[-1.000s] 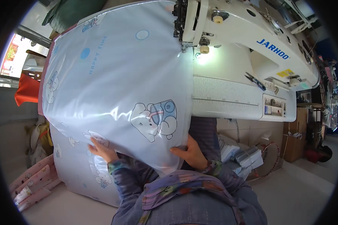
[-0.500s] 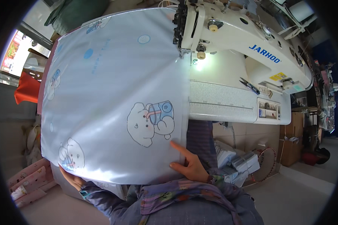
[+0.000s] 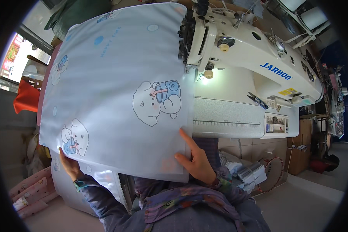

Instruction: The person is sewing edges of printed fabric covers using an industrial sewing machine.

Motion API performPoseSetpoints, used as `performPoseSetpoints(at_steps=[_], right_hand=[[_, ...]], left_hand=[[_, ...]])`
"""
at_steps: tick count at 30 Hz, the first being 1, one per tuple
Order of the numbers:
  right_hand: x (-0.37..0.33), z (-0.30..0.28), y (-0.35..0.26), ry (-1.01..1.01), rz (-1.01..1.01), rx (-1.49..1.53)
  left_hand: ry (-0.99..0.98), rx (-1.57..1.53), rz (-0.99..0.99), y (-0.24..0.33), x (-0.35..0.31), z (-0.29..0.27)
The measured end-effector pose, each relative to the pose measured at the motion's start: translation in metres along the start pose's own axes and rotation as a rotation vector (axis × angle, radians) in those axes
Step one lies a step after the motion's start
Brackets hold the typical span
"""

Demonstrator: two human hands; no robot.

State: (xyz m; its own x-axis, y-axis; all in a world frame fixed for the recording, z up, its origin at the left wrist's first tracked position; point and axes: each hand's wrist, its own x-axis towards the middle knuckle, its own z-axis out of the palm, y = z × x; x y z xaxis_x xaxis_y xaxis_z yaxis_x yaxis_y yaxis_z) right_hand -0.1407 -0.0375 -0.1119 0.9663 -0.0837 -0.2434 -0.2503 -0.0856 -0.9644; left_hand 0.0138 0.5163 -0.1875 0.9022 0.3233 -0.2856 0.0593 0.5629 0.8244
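Observation:
A large, glossy, pale blue-white sheet (image 3: 112,100) printed with cartoon puppies and drink cups spreads in front of me. Its right edge runs under the head of a white sewing machine (image 3: 224,46), beside the lit needle area. At the near left corner, my left hand (image 3: 69,165) is closed on the sheet's edge, most of its fingers hidden. My right hand (image 3: 199,164) rests on the right edge near the front, index finger stretched forward and thumb apart, both touching the sheet's top. Its other fingers are hidden.
Thread snips (image 3: 258,100) lie on the machine bed beside a small parts tray (image 3: 276,124). Below the bed are bundled pale stacks (image 3: 249,170) and a hoop (image 3: 276,174). Pink printed fabric (image 3: 33,189) lies at left, near an orange-red cloth (image 3: 26,96). Another printed sheet (image 3: 71,189) hangs beneath.
The sheet has slid forward, away from me, along the machine, so its puppies sit higher in view. Both hands have moved forward with it. More of the lower sheet shows.

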Motion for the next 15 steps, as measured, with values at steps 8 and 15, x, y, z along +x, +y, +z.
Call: performPoseSetpoints(at_steps=[8,15], right_hand=[[0.030,-0.022,-0.009,-0.056,-0.009,-0.136],[0.061,-0.050,-0.019,-0.037,-0.248,-0.505]], left_hand=[[0.068,0.248,0.335,-0.016,0.044,0.052],[0.158,0.581,0.493,-0.016,0.070,0.112]])
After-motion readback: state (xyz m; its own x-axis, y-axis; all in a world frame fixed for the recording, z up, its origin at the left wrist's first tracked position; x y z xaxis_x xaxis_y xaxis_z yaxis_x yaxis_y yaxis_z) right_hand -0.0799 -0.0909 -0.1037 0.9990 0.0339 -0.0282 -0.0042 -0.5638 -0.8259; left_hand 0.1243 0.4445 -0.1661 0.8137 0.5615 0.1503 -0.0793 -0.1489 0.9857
